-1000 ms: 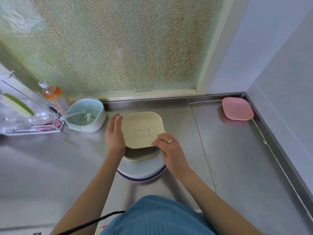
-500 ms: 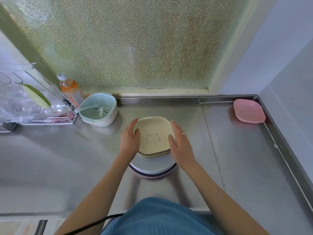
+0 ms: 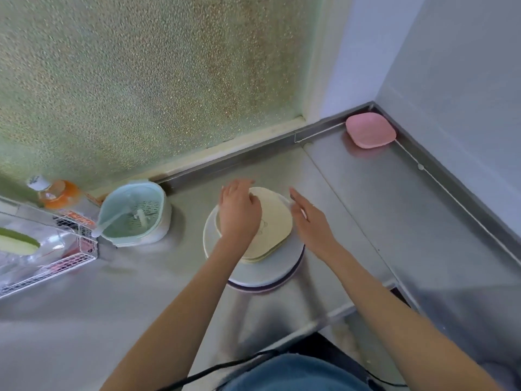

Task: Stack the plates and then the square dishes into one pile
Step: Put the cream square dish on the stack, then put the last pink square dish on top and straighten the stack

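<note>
At the middle of the frame a pile sits on the steel counter (image 3: pixel 118 300): round plates (image 3: pixel 262 273) at the bottom, a white one over a darker-rimmed one, and on them cream square dishes (image 3: pixel 275 224), the top one bearing a small line drawing. A greenish edge peeps out beneath it at the lower side.

The left hand (image 3: pixel 239 213) lies flat over the left part of the top dish, fingers spread and relaxed, pressing or steadying, not gripping. The right hand (image 3: pixel 308 221) is open, fingers extended, just beside the dish's right edge; whether it touches the rim cannot be told through the motion blur.

The step in hand looks like settling the cream dish squarely into the one below. To do it well, both palms should nudge the dish from opposite sides until its corners line up with those under it, then press lightly so it nests rather than rides on a rim. The square set sits toward the upper side of the round plates, so centring it would make the pile steadier.

One pink square dish (image 3: pixel 370 132) is left in the upper right of the frame, in the counter's far corner, well apart from the pile. It likely comes next, and the right hand is the nearer one for it.
</note>
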`<state>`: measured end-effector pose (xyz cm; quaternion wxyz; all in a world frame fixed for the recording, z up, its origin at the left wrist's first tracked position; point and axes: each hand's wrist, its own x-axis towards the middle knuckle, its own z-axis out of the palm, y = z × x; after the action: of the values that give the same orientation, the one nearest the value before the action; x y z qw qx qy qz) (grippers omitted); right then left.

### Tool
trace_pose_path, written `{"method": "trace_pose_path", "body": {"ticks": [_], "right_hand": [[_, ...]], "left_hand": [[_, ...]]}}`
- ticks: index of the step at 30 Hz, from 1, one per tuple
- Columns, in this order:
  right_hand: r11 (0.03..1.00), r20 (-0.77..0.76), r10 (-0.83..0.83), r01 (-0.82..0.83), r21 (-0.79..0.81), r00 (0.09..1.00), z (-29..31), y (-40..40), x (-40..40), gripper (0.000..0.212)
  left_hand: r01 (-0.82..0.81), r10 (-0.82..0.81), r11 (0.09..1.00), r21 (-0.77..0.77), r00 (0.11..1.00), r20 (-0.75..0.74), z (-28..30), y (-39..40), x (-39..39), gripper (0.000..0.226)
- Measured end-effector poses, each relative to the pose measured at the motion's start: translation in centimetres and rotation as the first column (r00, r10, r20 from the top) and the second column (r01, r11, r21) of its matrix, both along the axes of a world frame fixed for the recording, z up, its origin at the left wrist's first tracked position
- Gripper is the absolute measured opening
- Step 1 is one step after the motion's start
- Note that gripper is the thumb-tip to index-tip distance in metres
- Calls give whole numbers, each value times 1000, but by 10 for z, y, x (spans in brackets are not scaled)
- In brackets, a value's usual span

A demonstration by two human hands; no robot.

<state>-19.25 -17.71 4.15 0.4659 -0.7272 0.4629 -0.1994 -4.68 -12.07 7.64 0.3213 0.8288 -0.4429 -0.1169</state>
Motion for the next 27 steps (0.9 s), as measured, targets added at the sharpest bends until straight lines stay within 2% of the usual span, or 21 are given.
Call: {"method": "trace_pose_path", "body": {"ticks": [6,8,11,14,17,23,27], "right_hand": [[975,16,-213,213,-60,977,3,-54,-42,42],[953,-43,-292,287,-92,955,0,-92,-59,43],[931,-166,-364,356,-78,917,-10,-160,-81,47],[960,-310,-278,252,-124,909,-31,-227,-99,56],[978,-424,-207,185,-94,882,-43,-279,-108,63],[996,-542,-83,57,-64,836,-68,-322,-108,52],[964,-618,-110,-68,-258,779,-80,-326,-107,40]], "left_hand": [[335,-339,934,125,941,12,4,-96,-37,39],[396,-404,906,151,915,20,2,-129,-51,39],[405,-424,886,224,905,41,-6,-183,-70,41],[397,-430,867,302,901,49,-18,-228,-88,43],[378,-402,853,360,916,-9,-37,-263,-106,43],[369,-362,828,422,927,-100,-68,-299,-130,41],[324,-279,849,417,946,-167,-78,-310,-131,38]]}}
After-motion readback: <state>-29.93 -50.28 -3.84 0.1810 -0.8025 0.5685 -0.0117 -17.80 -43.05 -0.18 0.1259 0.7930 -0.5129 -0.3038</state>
